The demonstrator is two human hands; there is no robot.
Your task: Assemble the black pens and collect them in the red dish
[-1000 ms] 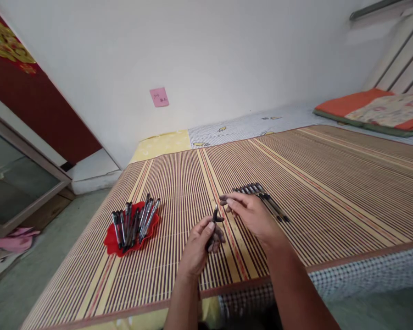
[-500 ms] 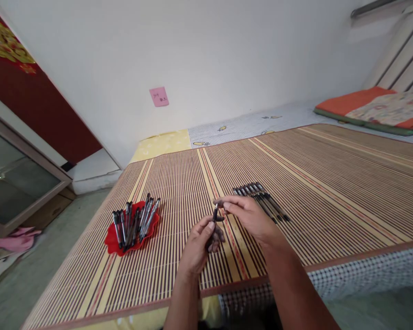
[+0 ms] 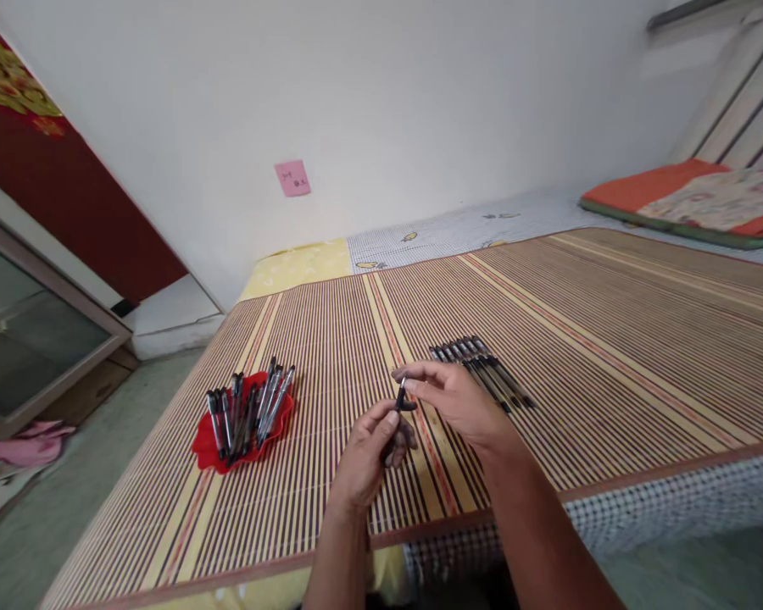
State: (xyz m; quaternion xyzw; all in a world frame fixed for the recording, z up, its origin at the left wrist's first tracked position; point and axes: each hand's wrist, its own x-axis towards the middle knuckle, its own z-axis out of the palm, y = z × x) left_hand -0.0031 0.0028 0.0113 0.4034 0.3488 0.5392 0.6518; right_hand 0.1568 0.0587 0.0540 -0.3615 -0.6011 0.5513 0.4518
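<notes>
My left hand (image 3: 369,453) is closed around a dark pen (image 3: 395,415), held upright above the striped bamboo mat (image 3: 585,339). My right hand (image 3: 451,398) pinches the pen's top end with thumb and forefinger. Just behind my right hand lies a neat row of several dark pens (image 3: 483,368) on the mat. To the left, a red dish (image 3: 242,424) holds several more pens in a loose pile.
The mat covers a bed with a checked sheet (image 3: 642,508) hanging at the front edge. An orange and floral cushion (image 3: 693,199) lies at the far right. A pink note (image 3: 292,178) is stuck on the white wall. A glass-fronted cabinet (image 3: 25,330) stands at left.
My right hand has moved left from beside the row of pens and its fingertips now meet the top of the pen in my left hand.
</notes>
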